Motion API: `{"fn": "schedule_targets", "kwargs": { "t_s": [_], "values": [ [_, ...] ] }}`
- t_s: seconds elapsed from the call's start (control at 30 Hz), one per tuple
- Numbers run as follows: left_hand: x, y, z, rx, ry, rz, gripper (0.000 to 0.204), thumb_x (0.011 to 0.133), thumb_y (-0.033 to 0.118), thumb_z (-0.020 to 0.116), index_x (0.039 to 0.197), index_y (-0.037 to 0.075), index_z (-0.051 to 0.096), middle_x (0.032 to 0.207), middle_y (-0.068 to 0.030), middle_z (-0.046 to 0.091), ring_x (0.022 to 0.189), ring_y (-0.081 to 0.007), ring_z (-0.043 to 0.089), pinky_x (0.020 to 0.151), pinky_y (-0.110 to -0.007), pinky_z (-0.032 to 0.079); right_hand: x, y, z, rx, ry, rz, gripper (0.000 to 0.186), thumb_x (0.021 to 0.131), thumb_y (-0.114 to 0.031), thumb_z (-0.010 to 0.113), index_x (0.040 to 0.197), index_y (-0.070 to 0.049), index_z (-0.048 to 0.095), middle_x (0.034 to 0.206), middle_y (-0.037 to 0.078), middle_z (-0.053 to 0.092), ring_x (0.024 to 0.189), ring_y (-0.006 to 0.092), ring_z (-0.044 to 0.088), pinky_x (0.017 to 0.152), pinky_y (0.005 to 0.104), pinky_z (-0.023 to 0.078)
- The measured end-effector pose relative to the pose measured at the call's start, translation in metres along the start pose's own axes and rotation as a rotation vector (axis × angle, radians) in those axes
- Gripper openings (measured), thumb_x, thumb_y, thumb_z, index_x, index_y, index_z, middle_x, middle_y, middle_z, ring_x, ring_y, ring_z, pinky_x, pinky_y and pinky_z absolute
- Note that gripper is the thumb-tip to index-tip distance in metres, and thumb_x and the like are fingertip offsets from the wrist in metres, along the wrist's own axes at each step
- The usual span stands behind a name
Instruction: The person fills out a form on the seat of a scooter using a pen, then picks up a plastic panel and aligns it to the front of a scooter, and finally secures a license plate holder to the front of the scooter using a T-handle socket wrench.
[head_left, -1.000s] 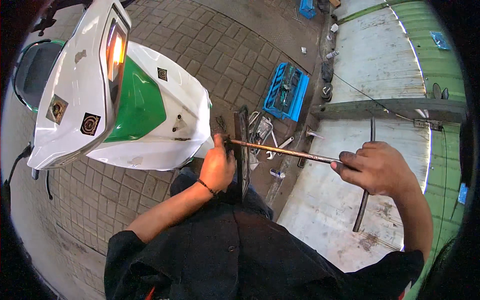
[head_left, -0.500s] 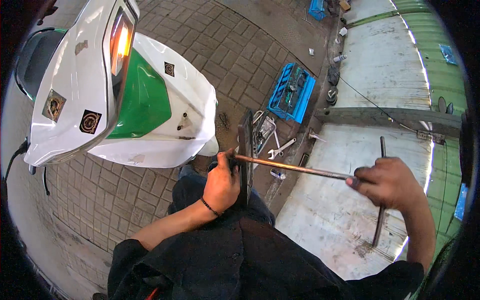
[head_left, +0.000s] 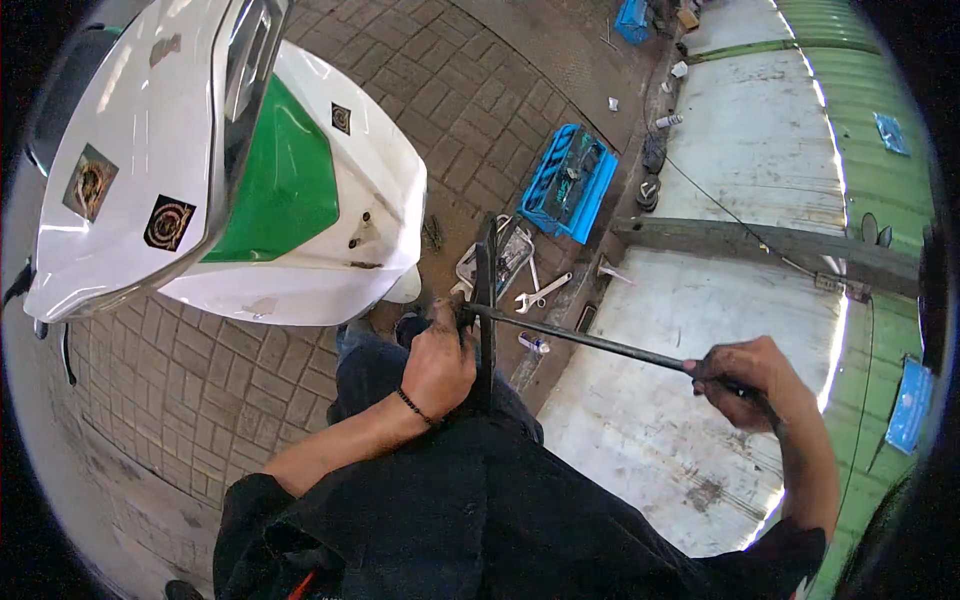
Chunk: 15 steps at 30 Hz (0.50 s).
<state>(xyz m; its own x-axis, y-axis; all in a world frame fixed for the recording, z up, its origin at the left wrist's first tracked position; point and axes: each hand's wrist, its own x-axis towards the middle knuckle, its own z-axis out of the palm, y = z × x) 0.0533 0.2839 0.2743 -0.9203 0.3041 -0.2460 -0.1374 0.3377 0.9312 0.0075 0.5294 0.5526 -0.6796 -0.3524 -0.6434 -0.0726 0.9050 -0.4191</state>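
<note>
My right hand (head_left: 738, 380) is closed round the crossbar end of a dark T-handle wrench (head_left: 590, 338). Its long shaft runs leftward, almost level, to a dark, narrow, long part (head_left: 486, 270) standing in front of my body. My left hand (head_left: 438, 362), with a beaded bracelet at the wrist, has its fingers curled against the left side of that part, by the shaft's tip. What lies under the left fingertips is hidden. Most of the crossbar is covered by my right hand.
A white and green scooter (head_left: 290, 180) stands at the left. Beyond my hands lie a blue toolbox (head_left: 572, 185), a tray of tools (head_left: 508, 258) and an adjustable wrench (head_left: 544, 292). A spray can (head_left: 533, 343) lies near my leg. A pale and green metal wall (head_left: 730, 330) borders the right.
My right hand has turned the T-handle, and its crossbar no longer stands out above and below the fist. My left hand stays put. The scooter's orange light has gone dark.
</note>
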Motion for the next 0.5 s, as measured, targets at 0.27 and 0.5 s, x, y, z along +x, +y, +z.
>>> {"fn": "schedule_targets", "kwargs": {
  "t_s": [0.27, 0.5],
  "values": [
    [0.006, 0.017, 0.001, -0.074, 0.014, 0.081, 0.04, 0.085, 0.002, 0.05, 0.12, -0.008, 0.034, 0.084, -0.0313, 0.06, 0.074, -0.0479, 0.059, 0.063, -0.053, 0.048, -0.013, -0.008, 0.003, 0.365, 0.13, 0.477, 0.013, 0.079, -0.006, 0.069, 0.086, 0.003, 0.062, 0.075, 0.012, 0.067, 0.061, 0.0164, 0.065, 0.056, 0.0297, 0.052],
    [0.013, 0.009, 0.007, -0.034, -0.052, -0.025, 0.045, 0.082, -0.003, 0.051, 0.123, -0.009, 0.034, 0.097, -0.0326, 0.059, 0.083, -0.0492, 0.058, 0.068, -0.052, 0.048, -0.018, 0.02, 0.015, -0.109, 0.162, 0.017, 0.027, 0.069, -0.001, 0.068, 0.096, -0.007, 0.067, 0.069, 0.007, 0.062, 0.053, 0.023, 0.059, 0.049, 0.0319, 0.046]
  ]
}}
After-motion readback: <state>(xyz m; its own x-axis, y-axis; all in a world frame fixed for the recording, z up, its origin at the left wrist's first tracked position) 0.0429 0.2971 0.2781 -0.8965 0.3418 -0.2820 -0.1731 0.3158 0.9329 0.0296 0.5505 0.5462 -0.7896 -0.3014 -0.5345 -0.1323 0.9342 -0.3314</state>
